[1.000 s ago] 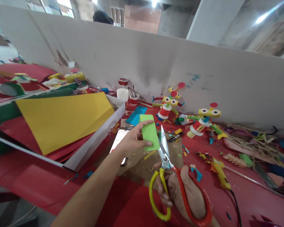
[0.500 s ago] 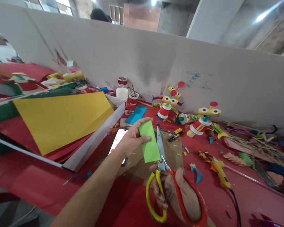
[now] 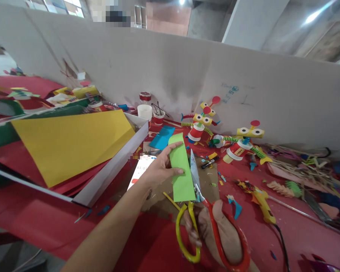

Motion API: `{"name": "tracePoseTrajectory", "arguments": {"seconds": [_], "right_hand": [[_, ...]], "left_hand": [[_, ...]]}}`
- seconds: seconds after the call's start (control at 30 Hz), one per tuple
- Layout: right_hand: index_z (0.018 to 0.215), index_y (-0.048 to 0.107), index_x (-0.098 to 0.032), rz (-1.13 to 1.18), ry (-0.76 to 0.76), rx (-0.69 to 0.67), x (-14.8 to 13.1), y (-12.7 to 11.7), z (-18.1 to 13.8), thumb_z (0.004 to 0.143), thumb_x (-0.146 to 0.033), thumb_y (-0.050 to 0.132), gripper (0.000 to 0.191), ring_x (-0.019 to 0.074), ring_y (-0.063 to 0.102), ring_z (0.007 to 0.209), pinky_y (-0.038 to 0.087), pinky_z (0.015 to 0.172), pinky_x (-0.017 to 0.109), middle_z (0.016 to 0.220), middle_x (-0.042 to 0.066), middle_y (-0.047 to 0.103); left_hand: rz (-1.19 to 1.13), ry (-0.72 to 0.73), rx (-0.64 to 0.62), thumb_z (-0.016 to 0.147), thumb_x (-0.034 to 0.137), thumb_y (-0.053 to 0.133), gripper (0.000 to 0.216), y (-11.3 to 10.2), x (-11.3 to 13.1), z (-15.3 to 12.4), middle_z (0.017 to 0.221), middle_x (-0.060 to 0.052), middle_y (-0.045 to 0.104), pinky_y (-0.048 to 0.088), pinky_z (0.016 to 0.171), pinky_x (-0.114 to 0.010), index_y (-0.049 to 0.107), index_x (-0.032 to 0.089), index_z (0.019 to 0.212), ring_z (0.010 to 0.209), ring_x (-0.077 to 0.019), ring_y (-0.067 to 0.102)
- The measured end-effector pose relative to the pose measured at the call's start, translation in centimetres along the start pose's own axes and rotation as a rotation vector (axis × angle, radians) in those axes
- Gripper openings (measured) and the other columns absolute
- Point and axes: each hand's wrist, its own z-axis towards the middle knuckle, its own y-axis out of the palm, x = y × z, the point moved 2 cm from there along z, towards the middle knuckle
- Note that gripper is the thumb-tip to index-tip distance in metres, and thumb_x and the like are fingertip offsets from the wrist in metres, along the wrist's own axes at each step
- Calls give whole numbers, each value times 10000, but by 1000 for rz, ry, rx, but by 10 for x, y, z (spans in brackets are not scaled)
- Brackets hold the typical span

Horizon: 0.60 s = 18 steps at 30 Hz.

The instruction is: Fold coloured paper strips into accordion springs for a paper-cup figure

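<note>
My left hand (image 3: 158, 168) pinches a strip of light green paper (image 3: 181, 173) between thumb and fingers and holds it upright above the table. My right hand (image 3: 215, 234) grips scissors (image 3: 200, 211) with one yellow and one red handle. The steel blades lie along the right edge of the green paper, tips pointing away from me. A phone (image 3: 140, 169) with a lit screen lies on a brown board just under my left wrist.
A white tray (image 3: 113, 166) on the left holds yellow, red and green sheets. Paper-cup figures (image 3: 200, 126) with eyes stand by the grey wall. A yellow glue gun (image 3: 260, 202), blue paper (image 3: 162, 136) and scraps litter the red tabletop.
The green paper has moved down and toward me, and more of it now lies alongside the blades. The scissors have shifted slightly lower with it.
</note>
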Motion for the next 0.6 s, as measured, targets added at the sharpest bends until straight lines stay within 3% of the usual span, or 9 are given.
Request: {"name": "tracePoseTrajectory", "arguments": {"seconds": [0.17,0.37,0.6], "right_hand": [[769,603,-141,-12,6,24,-1,0,-3,726,-765,368,668,122,384,586,294,458,218,695,61,512],[724,567,-181,18,-53,73,1,-2,-1,750,-742,361,599,132,429,574,300,447,225,703,56,539],[877,589,-181,-90,-83,112,0,-6,-2,772,-745,293,644,155,476,576,328,434,254,739,77,577]], "left_hand": [[-13,35,-2,622,115,742,834,-3,2,1,1000,-35,586,494,727,-270,349,279,1339,842,-163,587],[-25,-24,-13,620,101,734,850,12,0,-3,995,-37,593,499,706,-273,339,283,1351,811,-160,585],[-58,-37,-29,610,97,738,871,11,-1,-1,925,-32,601,505,668,-259,331,269,1360,733,-138,589]]}}
